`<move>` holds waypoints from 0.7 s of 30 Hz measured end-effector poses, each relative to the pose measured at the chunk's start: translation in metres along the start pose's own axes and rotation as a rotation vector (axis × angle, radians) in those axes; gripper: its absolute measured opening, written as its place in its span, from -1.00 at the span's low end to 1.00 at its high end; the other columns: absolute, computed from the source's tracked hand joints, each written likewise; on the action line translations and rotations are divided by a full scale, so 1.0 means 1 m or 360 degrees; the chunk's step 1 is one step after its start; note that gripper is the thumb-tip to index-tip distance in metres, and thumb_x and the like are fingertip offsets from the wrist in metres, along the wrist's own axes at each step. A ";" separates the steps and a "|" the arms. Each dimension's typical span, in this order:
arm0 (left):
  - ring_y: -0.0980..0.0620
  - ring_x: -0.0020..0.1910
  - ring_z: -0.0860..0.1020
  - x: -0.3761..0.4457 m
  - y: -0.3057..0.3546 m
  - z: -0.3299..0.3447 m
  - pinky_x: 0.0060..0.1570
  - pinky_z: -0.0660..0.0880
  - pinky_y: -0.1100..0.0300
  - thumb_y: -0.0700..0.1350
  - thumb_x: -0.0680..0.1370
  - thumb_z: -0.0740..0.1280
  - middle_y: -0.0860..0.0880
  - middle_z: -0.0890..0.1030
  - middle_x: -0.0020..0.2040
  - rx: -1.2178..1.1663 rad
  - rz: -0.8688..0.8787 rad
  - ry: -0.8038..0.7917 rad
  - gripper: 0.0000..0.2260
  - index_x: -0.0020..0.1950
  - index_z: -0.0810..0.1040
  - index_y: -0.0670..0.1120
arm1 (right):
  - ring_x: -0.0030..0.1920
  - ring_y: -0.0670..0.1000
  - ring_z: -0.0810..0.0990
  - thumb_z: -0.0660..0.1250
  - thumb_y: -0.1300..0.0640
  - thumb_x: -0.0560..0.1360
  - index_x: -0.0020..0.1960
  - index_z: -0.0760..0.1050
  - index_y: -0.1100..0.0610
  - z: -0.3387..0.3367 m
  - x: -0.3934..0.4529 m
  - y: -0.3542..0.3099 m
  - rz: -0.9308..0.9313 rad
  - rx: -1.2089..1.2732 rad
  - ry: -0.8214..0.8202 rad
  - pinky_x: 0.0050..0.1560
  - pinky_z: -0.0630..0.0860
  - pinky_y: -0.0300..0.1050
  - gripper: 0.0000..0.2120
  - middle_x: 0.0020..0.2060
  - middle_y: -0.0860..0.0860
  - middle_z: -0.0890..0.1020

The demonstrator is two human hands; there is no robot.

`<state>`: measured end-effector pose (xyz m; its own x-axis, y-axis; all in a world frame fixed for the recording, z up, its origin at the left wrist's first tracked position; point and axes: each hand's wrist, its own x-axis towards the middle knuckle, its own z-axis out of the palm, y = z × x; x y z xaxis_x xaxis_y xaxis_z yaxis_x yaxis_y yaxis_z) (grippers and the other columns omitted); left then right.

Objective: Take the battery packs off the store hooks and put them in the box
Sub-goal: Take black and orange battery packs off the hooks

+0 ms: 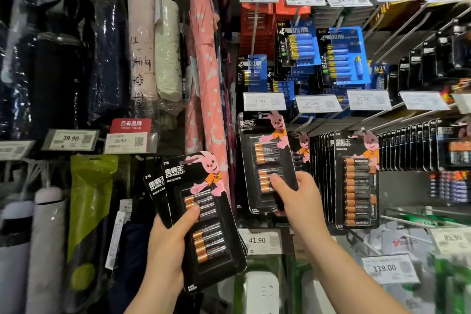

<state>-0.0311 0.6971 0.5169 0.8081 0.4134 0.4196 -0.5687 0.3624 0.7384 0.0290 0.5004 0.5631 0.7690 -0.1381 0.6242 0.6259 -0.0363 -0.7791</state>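
Black cardboard battery packs [204, 214] sit fanned in the left hand [168, 245], the right hand [298, 199] pinches another black pack [267, 160] at its hook, many remain hanging, and no box is visible.

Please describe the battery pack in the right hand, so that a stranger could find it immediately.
Find the pink umbrella. Just to its right, the right hand grips a black Duracell pack; unlike neighbouring packs, it is tilted, with a thumb across its batteries.
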 end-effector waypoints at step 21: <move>-0.12 -0.08 0.71 -0.013 -0.005 0.017 -0.26 0.61 0.05 -0.17 0.36 0.47 -0.10 0.72 0.01 -0.0009 0.0002 -0.0074 -0.58 0.20 0.57 -0.03 | -0.01 -0.23 0.56 0.40 -0.03 0.45 0.12 0.44 -0.04 -0.011 -0.051 -0.003 -0.0065 -0.0403 -0.0365 0.05 0.53 -0.22 -0.72 0.02 -0.17 0.56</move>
<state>-0.0360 0.6757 0.5172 0.8136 0.3744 0.4448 -0.5705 0.3668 0.7348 -0.0132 0.4963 0.5333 0.7713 0.0934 0.6296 0.6266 -0.2857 -0.7251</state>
